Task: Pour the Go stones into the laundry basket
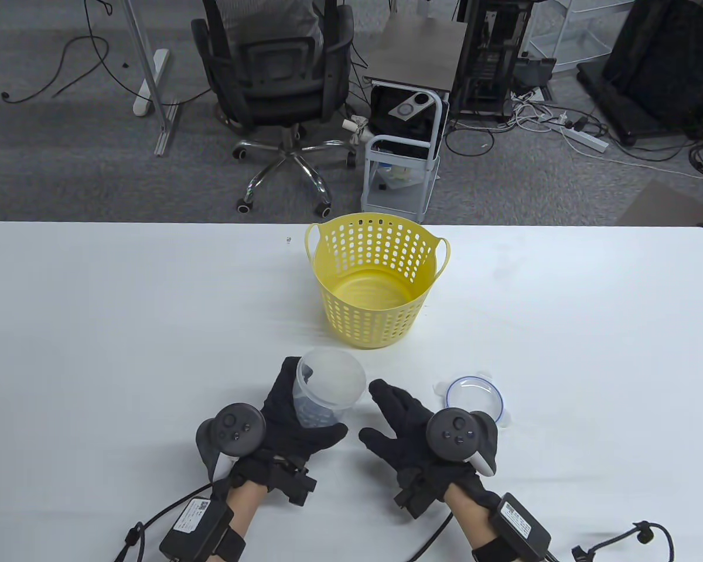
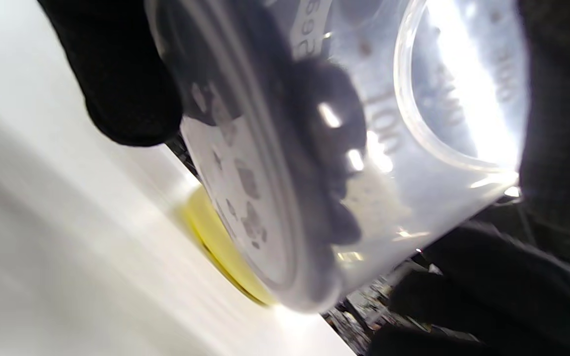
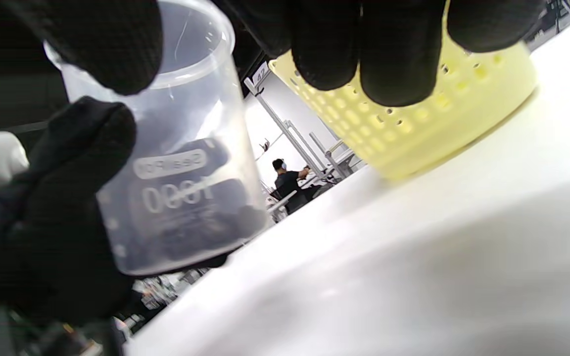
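Nearest the person, the left hand (image 1: 296, 424) grips a clear plastic measuring cup (image 1: 328, 389), fingers wrapped around its left side and thumb across the near wall; its grip is clamped on the cup. The cup appears lifted off the white tabletop (image 1: 94, 328) and slightly tilted; in the right wrist view its base hangs clear of the surface. The black Go stones (image 1: 311, 410) lie heaped in the bottom of the cup, filling only the lowest part.

Just beside it, the right hand (image 1: 401, 424) is spread, its grip apart and holding nothing, palm turned towards the cup but not touching it. To that hand's right, the round clear lid with a blue ring (image 1: 474, 398) lies flat on the tabletop, so the cup is already open.

Farther out, near the middle of the tabletop, stands the yellow perforated plastic laundry basket (image 1: 375, 281), upright, with no stones visible inside.

The step in hand looks like carrying the cup forward to the basket. To do it well, I would keep the cup close to upright until its lip is past the basket's near rim, then tip it away slowly so the stones slide down low inside. Pouring from high up risks stones bouncing out. The holes in the wall are a further risk, though I cannot tell whether a stone would pass through them. The free right hand could steady the basket's rim.
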